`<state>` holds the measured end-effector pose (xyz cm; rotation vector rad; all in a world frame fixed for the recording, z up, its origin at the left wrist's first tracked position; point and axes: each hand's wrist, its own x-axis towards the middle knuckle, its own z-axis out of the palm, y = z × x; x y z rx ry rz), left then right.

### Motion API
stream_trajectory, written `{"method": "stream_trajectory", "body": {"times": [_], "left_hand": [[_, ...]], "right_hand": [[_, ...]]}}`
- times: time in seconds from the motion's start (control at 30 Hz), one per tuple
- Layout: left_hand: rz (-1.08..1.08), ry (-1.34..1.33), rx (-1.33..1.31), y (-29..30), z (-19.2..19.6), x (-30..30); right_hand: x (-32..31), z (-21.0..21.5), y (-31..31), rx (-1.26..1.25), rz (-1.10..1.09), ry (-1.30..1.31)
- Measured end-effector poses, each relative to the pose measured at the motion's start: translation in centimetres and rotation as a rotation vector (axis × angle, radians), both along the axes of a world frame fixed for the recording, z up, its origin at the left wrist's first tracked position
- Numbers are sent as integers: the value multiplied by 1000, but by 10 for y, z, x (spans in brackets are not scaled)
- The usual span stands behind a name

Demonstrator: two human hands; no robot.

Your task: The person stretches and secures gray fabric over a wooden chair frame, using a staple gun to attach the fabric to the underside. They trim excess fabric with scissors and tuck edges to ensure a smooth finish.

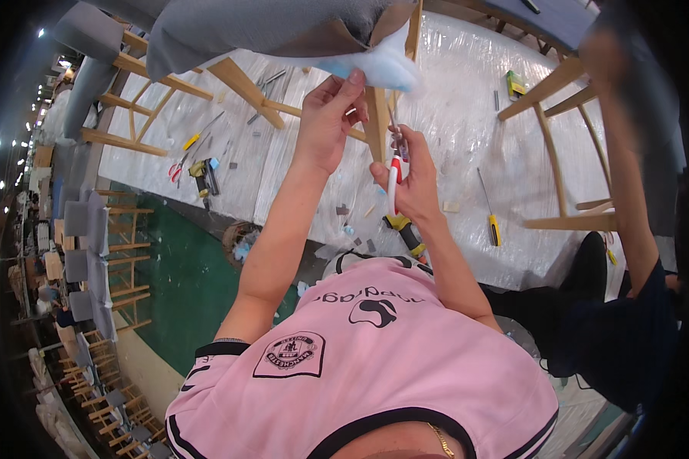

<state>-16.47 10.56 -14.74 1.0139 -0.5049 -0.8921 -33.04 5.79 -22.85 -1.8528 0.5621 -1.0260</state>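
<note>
A person in a pink shirt works at the edge of a grey padded chair (268, 30), scissors at the ready. The left hand (329, 126) has thumb and fingers drawn narrow, apparently pinching the lower edge of the pale blue wadding (394, 67), which pokes out from under the chair's grey cover near a wooden leg (376, 126). The right hand (417, 180) grips red-and-white scissors (395, 180), blades pointing up toward the wadding; whether they touch it cannot be told.

The step looks like trimming the padding. Done well, it would call for light, even tension from the left hand, enough to flatten the wadding without dragging more out. Short snips beside the fabric edge seem safer than one long cut, with the grey cloth folded clear and the left fingertips kept out of the blades' line.

On the plastic-covered work surface (455, 99) lie a yellow-and-black power tool (404, 232), near the right forearm, and a yellow-handled screwdriver (494, 229). A co-worker's arm (628, 168) reaches in at right, well apart from the scissors.
</note>
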Motion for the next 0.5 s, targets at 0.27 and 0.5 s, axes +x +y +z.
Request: {"method": "stream_trajectory", "body": {"times": [0.27, 0.5], "left_hand": [[75, -91, 4, -6, -2, -5], [94, -129, -6, -7, 0, -7]], "right_hand": [[28, 29, 2, -96, -140, -64], [27, 38, 0, -169, -253, -13]]}}
